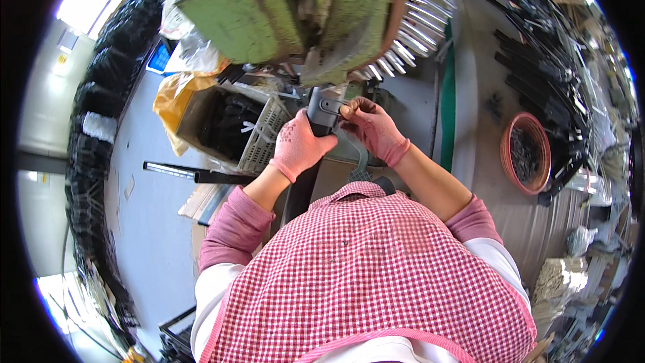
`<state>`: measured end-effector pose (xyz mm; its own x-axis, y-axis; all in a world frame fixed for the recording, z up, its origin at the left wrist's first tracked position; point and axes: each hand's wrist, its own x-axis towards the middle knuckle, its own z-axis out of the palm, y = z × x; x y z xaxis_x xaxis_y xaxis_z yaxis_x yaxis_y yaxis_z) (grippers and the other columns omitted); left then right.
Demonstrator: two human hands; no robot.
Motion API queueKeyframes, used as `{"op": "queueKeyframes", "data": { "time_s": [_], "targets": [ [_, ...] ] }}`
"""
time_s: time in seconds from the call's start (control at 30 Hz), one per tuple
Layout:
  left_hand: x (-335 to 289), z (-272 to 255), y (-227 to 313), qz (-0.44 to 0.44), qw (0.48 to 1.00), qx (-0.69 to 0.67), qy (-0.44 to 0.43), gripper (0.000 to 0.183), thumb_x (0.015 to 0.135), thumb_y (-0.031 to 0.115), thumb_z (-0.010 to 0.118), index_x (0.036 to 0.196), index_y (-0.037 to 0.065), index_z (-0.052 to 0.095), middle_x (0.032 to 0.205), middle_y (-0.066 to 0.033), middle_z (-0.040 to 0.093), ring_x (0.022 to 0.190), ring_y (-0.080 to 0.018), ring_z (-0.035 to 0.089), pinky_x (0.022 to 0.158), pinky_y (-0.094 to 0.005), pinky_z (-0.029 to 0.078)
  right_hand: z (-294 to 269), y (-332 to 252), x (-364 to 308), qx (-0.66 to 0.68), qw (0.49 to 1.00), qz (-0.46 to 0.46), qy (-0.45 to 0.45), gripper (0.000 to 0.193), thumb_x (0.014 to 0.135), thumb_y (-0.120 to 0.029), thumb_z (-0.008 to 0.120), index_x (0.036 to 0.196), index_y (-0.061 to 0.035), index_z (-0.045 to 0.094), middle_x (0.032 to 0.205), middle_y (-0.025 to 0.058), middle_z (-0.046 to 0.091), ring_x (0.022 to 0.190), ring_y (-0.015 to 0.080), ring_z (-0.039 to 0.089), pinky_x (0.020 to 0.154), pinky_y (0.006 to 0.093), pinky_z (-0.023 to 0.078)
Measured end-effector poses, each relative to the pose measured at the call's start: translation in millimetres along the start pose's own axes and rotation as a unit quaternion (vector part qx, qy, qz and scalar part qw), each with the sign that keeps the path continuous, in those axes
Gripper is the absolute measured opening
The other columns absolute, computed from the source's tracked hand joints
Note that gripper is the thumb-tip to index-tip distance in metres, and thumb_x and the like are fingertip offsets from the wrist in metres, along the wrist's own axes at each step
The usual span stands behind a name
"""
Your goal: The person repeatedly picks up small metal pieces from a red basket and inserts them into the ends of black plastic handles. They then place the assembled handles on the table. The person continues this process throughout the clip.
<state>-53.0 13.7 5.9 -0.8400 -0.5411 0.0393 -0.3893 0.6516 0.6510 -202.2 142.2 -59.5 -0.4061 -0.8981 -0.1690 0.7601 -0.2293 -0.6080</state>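
My left hand [297, 144], in a pink knitted glove, is wrapped round a dark grey tube-like part [322, 119] below a green machine. On the part's upper face sits a lighter grey oval piece [330, 105] with a slot-like outline. My right hand [376, 131], also gloved but with bare fingertips, pinches the right end of that oval piece between thumb and fingers. Whether the oval piece is fixed to the part or just laid against it, I cannot tell. The lower end of the grey part disappears behind my left hand.
The worn green machine [248, 17] stands close beyond my hands, with several shiny metal rods [411, 42] fanned at its right. A pale crate [261, 138] of black pieces and a yellow bag [176, 104] are at left. A red basket [505, 154] stands at right.
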Motion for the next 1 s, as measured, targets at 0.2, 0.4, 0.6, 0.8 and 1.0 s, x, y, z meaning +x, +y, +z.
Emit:
{"op": "queueKeyframes", "data": {
  "time_s": [0.2,0.4,0.6,0.8,1.0],
  "targets": [
    [10.8,-23.2,-7.7,-0.074,0.985,0.154,0.001,0.058,0.071,0.042,0.075,0.1,-0.003,0.052,0.087,-0.0233,0.07,0.085,-0.0381,0.069,0.077,-0.0451,0.055,11.6,30.9,55.0,0.059,0.997,0.002,-0.051,0.01,0.092,-0.009,0.069,0.096,-0.0096,0.06,0.102,0.0016,0.068,0.099,0.0174,0.065,0.087,0.0373,0.053],
    [22.1,-29.5,-22.4,-0.032,0.994,0.104,-0.002,0.058,0.066,0.036,0.078,0.099,-0.007,0.058,0.087,-0.0253,0.068,0.087,-0.0425,0.067,0.08,-0.0442,0.053,29.8,21.7,41.8,0.052,0.998,-0.019,-0.038,0.016,0.093,-0.01,0.068,0.107,-0.0077,0.063,0.106,0.0031,0.067,0.099,0.0192,0.065,0.081,0.0349,0.054],
    [38.3,-18.8,-56.5,-0.15,0.967,-0.112,-0.175,0.033,0.073,0.029,0.075,0.08,-0.003,0.067,0.072,-0.0033,0.062,0.066,-0.012,0.057,0.063,-0.0304,0.048,43.0,21.2,48.2,-0.132,0.981,-0.005,0.14,0.014,0.091,-0.011,0.068,0.1,-0.0003,0.064,0.093,0.0035,0.066,0.079,0.0133,0.061,0.068,0.0263,0.051],
    [45.8,-16.9,-64.6,-0.141,0.962,-0.116,-0.204,0.036,0.075,0.03,0.075,0.073,-0.004,0.065,0.068,-0.0039,0.061,0.062,-0.0125,0.056,0.059,-0.0313,0.047,27.2,34.8,48.6,-0.155,0.977,-0.027,0.145,0.031,0.086,-0.021,0.078,0.096,0.004,0.063,0.089,0.0037,0.064,0.076,0.0105,0.058,0.067,0.0255,0.048],
    [49.2,-21.7,-64.2,-0.093,0.975,-0.028,-0.2,0.042,0.073,0.032,0.075,0.077,-0.009,0.066,0.07,-0.0116,0.065,0.065,-0.0175,0.061,0.064,-0.034,0.05,20.4,43.7,48.0,-0.166,0.966,-0.011,0.197,0.028,0.086,-0.024,0.079,0.088,-0.0014,0.062,0.079,0.0013,0.062,0.068,0.0102,0.058,0.061,0.0263,0.048]
  ]
}}
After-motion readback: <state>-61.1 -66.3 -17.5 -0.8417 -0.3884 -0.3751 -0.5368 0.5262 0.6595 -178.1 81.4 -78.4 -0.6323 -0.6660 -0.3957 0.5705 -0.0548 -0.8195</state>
